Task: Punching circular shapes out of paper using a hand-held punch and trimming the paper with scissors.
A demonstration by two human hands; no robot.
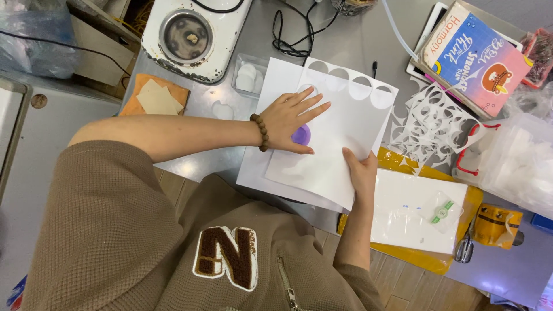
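I see the left hand (291, 121) pressing flat, fingers spread, on a small purple round disc (301, 135) atop the white paper sheet with punched round holes (345, 124), mid grey table (340, 40); the right hand (362, 170) pinches the sheet's near edge.

craft workshop | punched sheets (345, 115) | paper offcuts (429, 126) | bench machine (193, 35)

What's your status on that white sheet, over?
Left hand flat on the white sheet, fingers beside a purple disc. Right hand pinching the sheet's near edge. Cut-out paper scrap lying just right of it.
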